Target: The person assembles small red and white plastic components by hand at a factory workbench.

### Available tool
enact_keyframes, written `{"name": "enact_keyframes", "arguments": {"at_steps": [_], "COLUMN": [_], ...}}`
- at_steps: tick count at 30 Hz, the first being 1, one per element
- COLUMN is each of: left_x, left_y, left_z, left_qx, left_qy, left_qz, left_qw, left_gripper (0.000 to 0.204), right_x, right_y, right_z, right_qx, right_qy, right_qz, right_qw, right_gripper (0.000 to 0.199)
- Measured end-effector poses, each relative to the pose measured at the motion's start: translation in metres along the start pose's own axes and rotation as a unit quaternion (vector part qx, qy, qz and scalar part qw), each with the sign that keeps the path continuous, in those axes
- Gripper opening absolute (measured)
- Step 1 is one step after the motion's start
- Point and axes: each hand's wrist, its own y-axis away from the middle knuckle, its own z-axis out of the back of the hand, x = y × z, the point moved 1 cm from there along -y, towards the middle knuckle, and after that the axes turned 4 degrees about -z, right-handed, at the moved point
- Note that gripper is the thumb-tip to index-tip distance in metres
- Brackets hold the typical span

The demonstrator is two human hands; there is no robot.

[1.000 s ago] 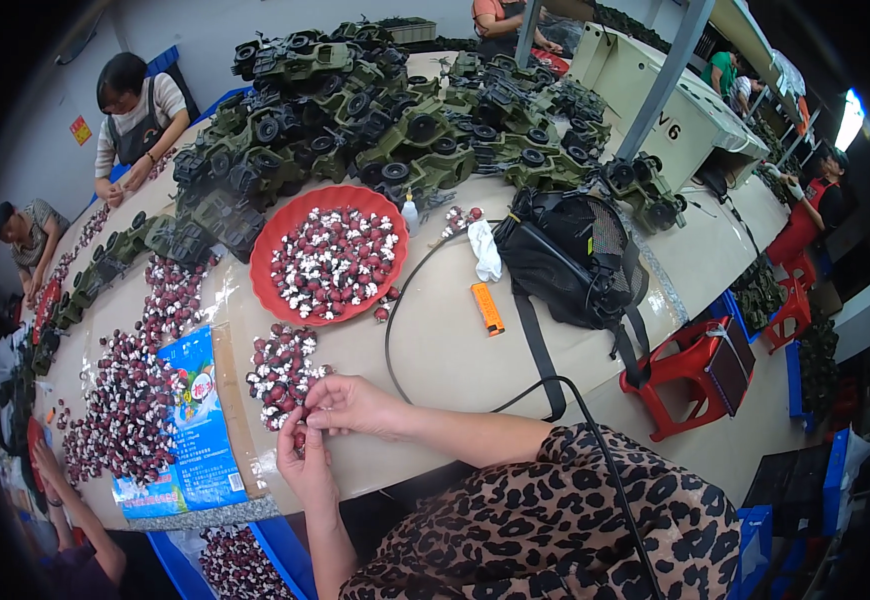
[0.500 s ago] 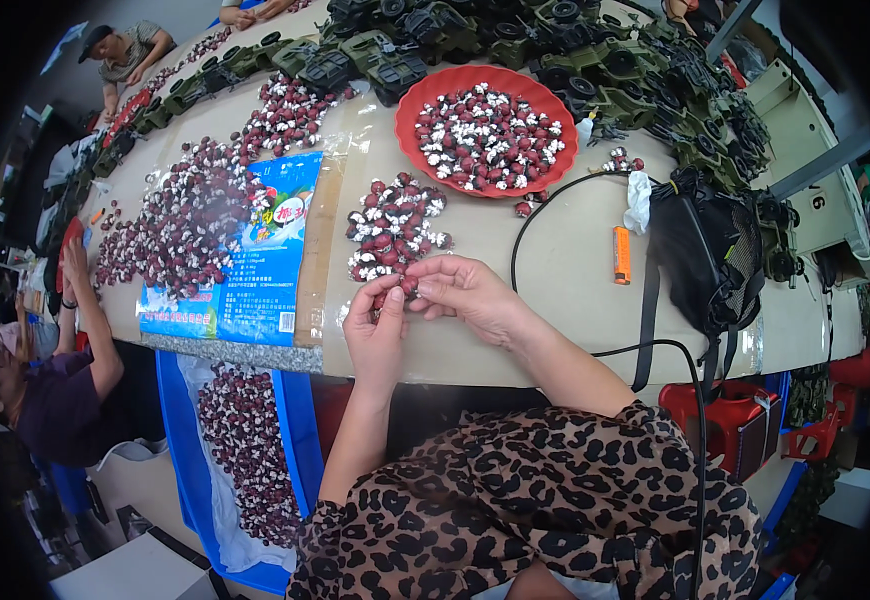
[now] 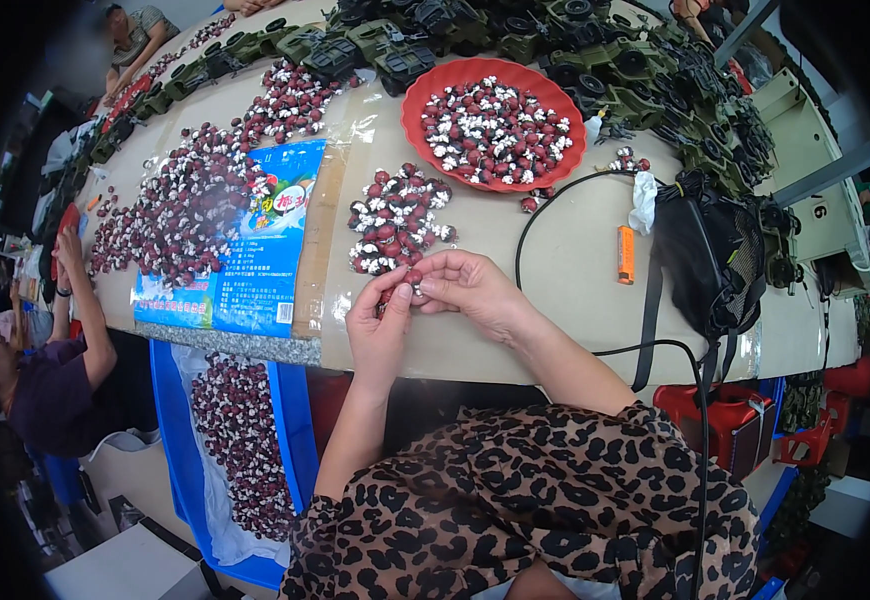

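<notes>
From my end I saw the left hand (image 3: 376,322) and right hand (image 3: 477,298) both pinching a small dark-red piece (image 3: 414,279) by the front edge of the table (image 3: 580,265). A pile of red-and-white pieces (image 3: 395,222) lay just beyond; a filled red bowl (image 3: 414,112) sat farther toward the back edge. Blue sheet (image 3: 263,288) lay left, near the front edge.

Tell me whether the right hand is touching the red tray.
Apart: the head view shows a strip of tabletop between the right hand and the red tray.
</notes>
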Motion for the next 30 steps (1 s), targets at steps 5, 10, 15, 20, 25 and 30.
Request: {"name": "enact_keyframes", "arguments": {"at_steps": [5, 10, 15, 20, 25, 30], "left_x": [-0.0003, 0.0001, 0.0009, 0.0004, -0.0008, -0.0011], "left_y": [-0.0003, 0.0001, -0.0006, -0.0001, -0.0005, -0.0010], "left_z": [-0.0002, 0.0003, 0.0024, 0.0029, 0.0008, 0.0026], "left_qx": [-0.005, -0.005, -0.002, -0.002, -0.002, -0.001], "left_qy": [-0.004, -0.014, -0.046, -0.043, -0.043, -0.016], "left_qz": [0.003, 0.002, -0.009, -0.005, -0.005, 0.015], "left_qw": [1.000, 1.000, 0.999, 0.999, 0.999, 1.000], "left_gripper": [0.019, 0.019, 0.020, 0.021, 0.021, 0.020], "right_x": [-0.0008, -0.0012, -0.0022, -0.0020, -0.0018, -0.0005], "right_y": [-0.0010, -0.0013, -0.0023, -0.0028, -0.0029, -0.0013], "right_z": [0.0008, 0.0011, 0.0022, 0.0028, 0.0031, 0.0012], "right_qx": [-0.001, 0.000, 0.002, 0.007, 0.006, 0.009], "right_qy": [0.008, 0.022, 0.019, 0.009, 0.011, -0.019], "right_qz": [-0.006, 0.004, 0.016, 0.027, 0.030, -0.023], "right_qw": [1.000, 1.000, 1.000, 1.000, 0.999, 1.000], "right_gripper": [0.020, 0.020, 0.020, 0.021, 0.020, 0.019]}}
